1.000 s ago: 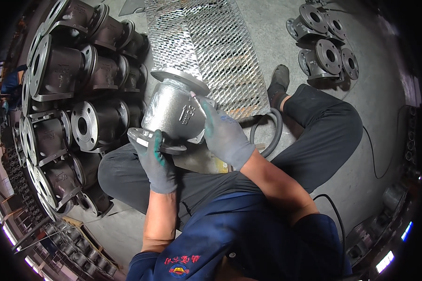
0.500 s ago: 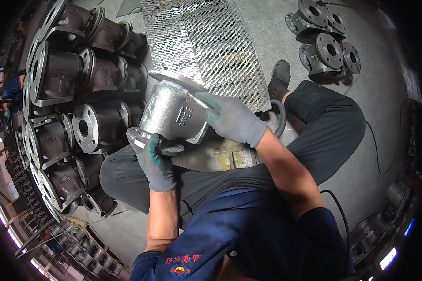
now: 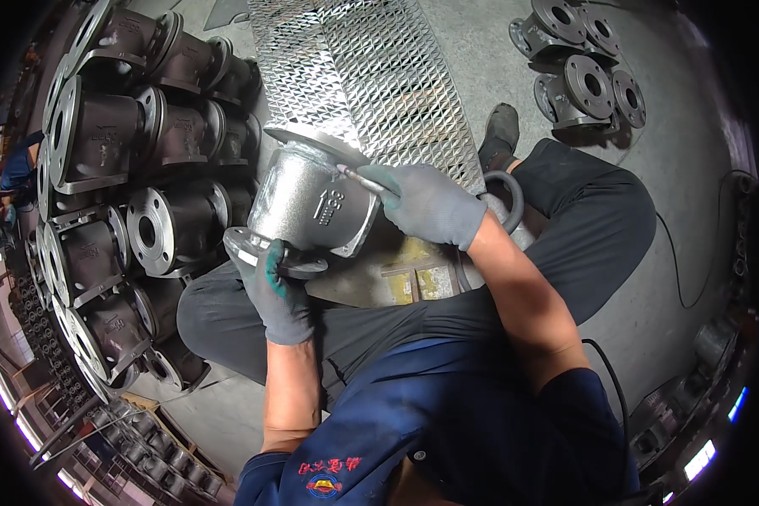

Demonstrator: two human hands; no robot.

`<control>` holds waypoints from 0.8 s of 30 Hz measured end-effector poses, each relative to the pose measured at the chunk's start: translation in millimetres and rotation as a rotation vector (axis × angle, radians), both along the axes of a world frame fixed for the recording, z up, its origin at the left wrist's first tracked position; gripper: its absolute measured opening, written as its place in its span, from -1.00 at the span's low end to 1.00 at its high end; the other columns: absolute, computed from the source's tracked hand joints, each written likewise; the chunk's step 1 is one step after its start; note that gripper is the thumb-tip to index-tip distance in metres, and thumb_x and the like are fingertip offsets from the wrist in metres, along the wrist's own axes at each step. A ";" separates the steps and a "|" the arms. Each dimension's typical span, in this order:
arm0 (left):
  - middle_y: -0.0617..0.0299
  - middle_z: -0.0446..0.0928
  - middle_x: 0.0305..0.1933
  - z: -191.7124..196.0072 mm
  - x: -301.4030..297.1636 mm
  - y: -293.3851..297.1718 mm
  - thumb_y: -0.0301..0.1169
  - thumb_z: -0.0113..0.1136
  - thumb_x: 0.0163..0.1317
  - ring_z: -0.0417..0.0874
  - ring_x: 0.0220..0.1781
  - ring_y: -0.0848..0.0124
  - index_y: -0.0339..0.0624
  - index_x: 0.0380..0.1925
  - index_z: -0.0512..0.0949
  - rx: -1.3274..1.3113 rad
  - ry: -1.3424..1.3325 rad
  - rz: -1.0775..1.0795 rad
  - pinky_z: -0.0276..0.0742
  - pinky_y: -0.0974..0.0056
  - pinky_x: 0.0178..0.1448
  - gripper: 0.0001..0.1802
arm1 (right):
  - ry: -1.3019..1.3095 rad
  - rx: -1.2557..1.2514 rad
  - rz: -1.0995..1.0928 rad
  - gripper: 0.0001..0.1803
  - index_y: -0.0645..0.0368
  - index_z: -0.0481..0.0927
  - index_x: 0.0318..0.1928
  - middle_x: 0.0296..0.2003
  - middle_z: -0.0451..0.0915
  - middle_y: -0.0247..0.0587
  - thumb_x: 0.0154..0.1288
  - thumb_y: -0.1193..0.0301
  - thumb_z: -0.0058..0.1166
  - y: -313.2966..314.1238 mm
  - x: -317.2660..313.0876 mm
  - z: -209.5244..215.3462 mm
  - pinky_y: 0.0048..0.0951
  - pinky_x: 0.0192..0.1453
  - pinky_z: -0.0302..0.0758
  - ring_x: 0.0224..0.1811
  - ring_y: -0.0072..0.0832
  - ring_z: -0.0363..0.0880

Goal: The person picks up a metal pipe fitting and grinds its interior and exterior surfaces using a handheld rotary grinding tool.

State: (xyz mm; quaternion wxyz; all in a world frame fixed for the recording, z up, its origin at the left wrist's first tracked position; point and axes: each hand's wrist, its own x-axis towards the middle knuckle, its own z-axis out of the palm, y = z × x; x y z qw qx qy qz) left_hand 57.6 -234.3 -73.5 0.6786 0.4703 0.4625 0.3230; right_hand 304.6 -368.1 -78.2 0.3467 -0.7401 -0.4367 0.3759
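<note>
A: Presently, head view, item one?

B: Grey cast valve body [image 3: 312, 207], flanged both ends, held tilted over the seated person's lap. Left hand [image 3: 277, 291], gloved, closed around the lower flange. Right hand [image 3: 426, 202], gloved, closed on a thin metal tool [image 3: 358, 179] whose tip meets the body just under the upper flange.

A: Handling note?

B: My judgement: keep the left grip firm under the flange so the casting cannot roll, and work the tool in short strokes directed away from the supporting fingers. The piece looks heavy; resting part of its weight on the thigh would steady it.

A: Containers and contents?

B: No bin, tray or box can be made out. Stock lies loose: a stack of dark flanged valve bodies [image 3: 135, 194] at the person's left, bores facing outward, touching one another. A smaller group of dark castings [image 3: 582, 76] on the concrete floor [image 3: 691, 211] far right, well apart from the hands. The held body is hollow; whether anything sits inside cannot be told.

A: Other entries?

B: Perforated metal sheet [image 3: 371, 76] ahead of the knees; black hose [image 3: 506, 198] looping behind the right wrist.
</note>
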 end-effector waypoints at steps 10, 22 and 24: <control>0.04 0.62 -0.05 10.9 9.8 -4.4 -0.39 0.09 0.49 0.77 -0.08 0.17 -0.19 0.20 0.38 0.006 -0.004 0.035 0.84 0.02 -0.01 -0.66 | -0.088 0.150 0.050 -0.50 -0.04 0.66 0.40 -0.02 0.79 0.16 0.49 0.45 0.13 2.7 6.2 0.9 0.07 0.11 0.72 -0.02 0.16 0.79; 0.04 0.61 0.05 12.3 10.0 -0.9 -0.49 0.12 0.43 0.76 -0.02 0.20 -0.27 0.20 0.42 0.056 0.014 -0.004 0.80 0.09 0.09 -0.63 | -0.317 0.002 0.165 -0.41 -0.17 0.50 0.52 -0.11 0.78 0.14 0.53 0.42 0.13 11.0 7.0 11.8 0.10 0.07 0.72 -0.06 0.17 0.80; 0.02 0.61 0.18 15.8 9.9 -1.6 -0.59 0.12 0.40 0.75 0.12 0.23 -0.20 0.40 0.31 -0.085 -0.064 0.003 0.78 0.11 0.21 -0.43 | -0.314 0.036 0.144 -0.41 -0.17 0.50 0.53 -0.10 0.78 0.13 0.54 0.41 0.12 10.5 3.5 7.6 0.10 0.06 0.72 -0.07 0.17 0.80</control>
